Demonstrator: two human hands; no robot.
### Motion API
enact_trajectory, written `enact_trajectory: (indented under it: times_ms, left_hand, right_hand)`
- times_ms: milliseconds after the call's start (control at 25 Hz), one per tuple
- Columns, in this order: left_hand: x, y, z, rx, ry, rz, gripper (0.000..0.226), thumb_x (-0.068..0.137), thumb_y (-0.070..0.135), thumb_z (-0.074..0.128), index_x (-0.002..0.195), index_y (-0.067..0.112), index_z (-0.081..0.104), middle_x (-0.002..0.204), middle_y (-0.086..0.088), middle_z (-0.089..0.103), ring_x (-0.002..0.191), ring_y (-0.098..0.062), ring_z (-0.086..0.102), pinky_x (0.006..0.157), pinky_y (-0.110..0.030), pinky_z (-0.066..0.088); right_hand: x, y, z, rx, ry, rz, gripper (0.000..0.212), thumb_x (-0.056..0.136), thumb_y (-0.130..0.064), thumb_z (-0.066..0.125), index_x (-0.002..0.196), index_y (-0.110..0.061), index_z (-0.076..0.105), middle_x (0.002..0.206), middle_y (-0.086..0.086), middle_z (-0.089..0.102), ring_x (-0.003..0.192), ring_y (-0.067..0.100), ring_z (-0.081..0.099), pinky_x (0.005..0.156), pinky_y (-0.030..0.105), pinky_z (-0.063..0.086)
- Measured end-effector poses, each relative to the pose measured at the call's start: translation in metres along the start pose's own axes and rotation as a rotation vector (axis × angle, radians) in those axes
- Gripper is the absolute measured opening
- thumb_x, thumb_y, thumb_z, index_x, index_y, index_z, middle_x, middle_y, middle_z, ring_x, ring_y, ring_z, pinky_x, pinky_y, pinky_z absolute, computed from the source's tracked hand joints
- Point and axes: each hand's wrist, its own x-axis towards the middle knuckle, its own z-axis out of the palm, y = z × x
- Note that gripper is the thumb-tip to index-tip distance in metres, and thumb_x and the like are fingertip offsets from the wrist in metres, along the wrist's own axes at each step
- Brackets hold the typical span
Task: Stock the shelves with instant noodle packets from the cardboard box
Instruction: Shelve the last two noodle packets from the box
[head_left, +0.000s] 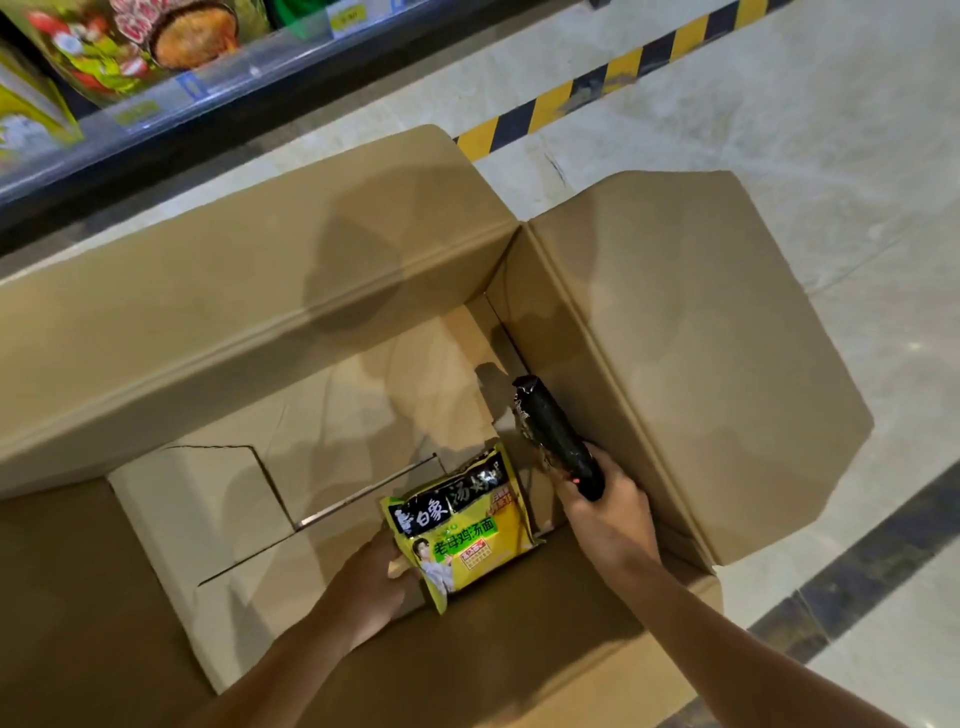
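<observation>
A large open cardboard box (260, 291) stands on the floor below me, its flaps spread outward. Inside it, my left hand (374, 577) grips the lower left edge of a yellow and black instant noodle packet (462, 525), face up. My right hand (608, 514) holds a dark noodle packet (550, 431) by one end, edge-on, near the box's right wall. The box bottom around them is bare cardboard. The shelf (218, 88) runs along the top left with noodle packets (119, 47) on it.
A price-tag rail fronts the shelf edge. Yellow and black hazard tape (597, 83) crosses the pale tiled floor (831, 156) beyond the box. The right flap (701, 353) of the box stands up beside my right hand.
</observation>
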Motion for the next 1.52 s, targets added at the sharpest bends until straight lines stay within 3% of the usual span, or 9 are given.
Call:
enact_trajectory:
  times_ms: [280, 440, 680, 880, 1120, 1240, 1360, 1440, 1520]
  left_hand:
    - [0.034, 0.001, 0.034, -0.286, 0.167, -0.180, 0.046, 0.079, 0.021, 0.080, 0.111, 0.010, 0.048, 0.104, -0.004, 0.063, 0.095, -0.021, 0.062, 0.072, -0.026, 0.048]
    - [0.023, 0.013, 0.040, -0.420, 0.205, -0.111, 0.022, 0.080, 0.014, 0.079, 0.098, 0.007, 0.068, 0.088, -0.004, 0.070, 0.072, -0.011, 0.062, 0.042, -0.008, 0.042]
    - [-0.051, 0.022, -0.014, -0.299, 0.344, 0.164, 0.023, 0.085, 0.016, 0.073, 0.095, 0.017, 0.052, 0.088, 0.008, 0.066, 0.079, -0.010, 0.064, 0.056, -0.016, 0.044]
    - [-0.187, 0.039, -0.114, -0.214, 0.411, 0.386, 0.047, 0.076, 0.069, 0.060, 0.104, 0.031, 0.058, 0.087, 0.017, 0.071, 0.077, -0.002, 0.067, 0.062, -0.021, 0.050]
    - [-0.395, 0.091, -0.238, -0.097, 0.560, 0.534, 0.040, 0.087, 0.050, 0.061, 0.118, 0.026, 0.060, 0.096, 0.017, 0.071, 0.087, 0.008, 0.064, 0.069, -0.013, 0.048]
    - [-0.517, 0.114, -0.288, -0.101, 0.607, 0.605, 0.032, 0.090, 0.046, 0.061, 0.117, 0.030, 0.059, 0.096, 0.025, 0.069, 0.087, 0.015, 0.061, 0.065, -0.006, 0.043]
    - [-0.614, 0.128, -0.320, -0.230, 0.587, 0.669, 0.028, 0.088, 0.053, 0.061, 0.103, 0.030, 0.061, 0.082, 0.017, 0.070, 0.070, -0.001, 0.064, 0.056, -0.018, 0.046]
    - [-0.675, 0.135, -0.334, -0.305, 0.594, 0.687, 0.010, 0.091, 0.039, 0.065, 0.094, 0.034, 0.057, 0.070, 0.021, 0.067, 0.060, -0.001, 0.058, 0.048, -0.015, 0.043]
    - [-0.732, 0.141, -0.336, -0.308, 0.623, 0.763, 0.032, 0.094, 0.016, 0.061, 0.093, 0.042, 0.044, 0.063, 0.041, 0.059, 0.061, 0.012, 0.058, 0.051, -0.005, 0.043]
  right_hand:
    - [0.011, 0.015, 0.021, -0.091, 0.104, 0.005, 0.049, 0.078, -0.027, 0.074, 0.125, -0.030, 0.060, 0.100, -0.002, 0.073, 0.097, 0.022, 0.067, 0.088, 0.032, 0.052]
    - [0.008, 0.014, 0.016, -0.133, 0.115, -0.024, 0.044, 0.078, -0.025, 0.075, 0.119, -0.035, 0.063, 0.086, -0.012, 0.066, 0.094, 0.019, 0.067, 0.085, 0.030, 0.050]
    - [-0.050, -0.008, -0.011, 0.090, 0.083, -0.177, 0.035, 0.088, -0.021, 0.075, 0.120, -0.029, 0.065, 0.089, -0.030, 0.062, 0.086, -0.013, 0.058, 0.078, 0.013, 0.045]
    - [-0.139, -0.063, -0.057, 0.295, 0.088, -0.213, 0.035, 0.082, -0.030, 0.080, 0.109, -0.024, 0.058, 0.102, -0.010, 0.071, 0.097, 0.005, 0.068, 0.086, 0.042, 0.060]
    - [-0.305, -0.193, -0.149, 0.440, 0.092, -0.359, 0.027, 0.090, -0.022, 0.074, 0.115, -0.023, 0.064, 0.106, -0.012, 0.072, 0.094, -0.007, 0.067, 0.075, 0.009, 0.053]
    - [-0.400, -0.250, -0.198, 0.513, 0.065, -0.399, 0.026, 0.093, -0.026, 0.069, 0.118, -0.022, 0.064, 0.101, -0.014, 0.072, 0.088, -0.007, 0.069, 0.070, 0.012, 0.055]
    - [-0.469, -0.290, -0.238, 0.524, 0.096, -0.453, 0.022, 0.096, -0.035, 0.063, 0.117, -0.027, 0.062, 0.099, -0.017, 0.070, 0.086, -0.010, 0.067, 0.067, 0.009, 0.054]
    - [-0.513, -0.314, -0.264, 0.513, 0.112, -0.507, 0.025, 0.098, -0.036, 0.058, 0.121, -0.025, 0.060, 0.102, -0.013, 0.070, 0.083, -0.015, 0.065, 0.065, 0.007, 0.052]
    - [-0.552, -0.326, -0.287, 0.499, 0.100, -0.542, 0.032, 0.099, -0.040, 0.055, 0.125, -0.021, 0.061, 0.109, -0.004, 0.072, 0.085, -0.012, 0.066, 0.067, 0.010, 0.053]
